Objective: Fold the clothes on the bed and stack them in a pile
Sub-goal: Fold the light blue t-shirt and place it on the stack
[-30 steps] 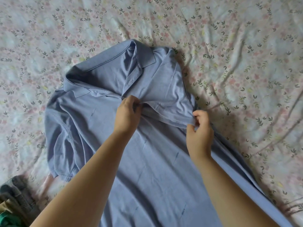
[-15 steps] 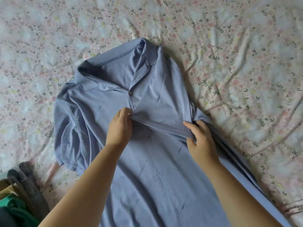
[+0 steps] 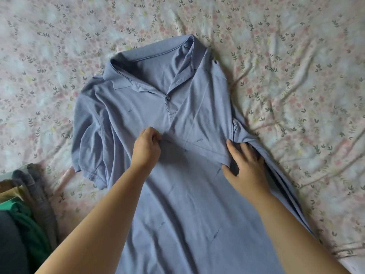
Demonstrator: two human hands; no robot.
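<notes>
A light blue polo shirt (image 3: 183, 204) lies front up on the bed, collar at the far end. Its right side and sleeve are folded inward across the chest. My left hand (image 3: 147, 148) pinches the edge of that folded flap just below the button placket. My right hand (image 3: 245, 167) lies on the flap's lower right corner with fingers spread and nearly straight, pressing the cloth down. The shirt's left sleeve (image 3: 88, 139) lies spread out at the left. The hem runs out of view at the bottom.
A floral bed sheet (image 3: 296, 76), wrinkled, covers the whole bed. A heap of other clothes (image 3: 21, 218), grey, green and dark, sits at the lower left edge.
Both hands have drawn the folded flap down toward me and laid it flatter on the chest. My right hand has gone from pinching the edge to lying flat on it.
</notes>
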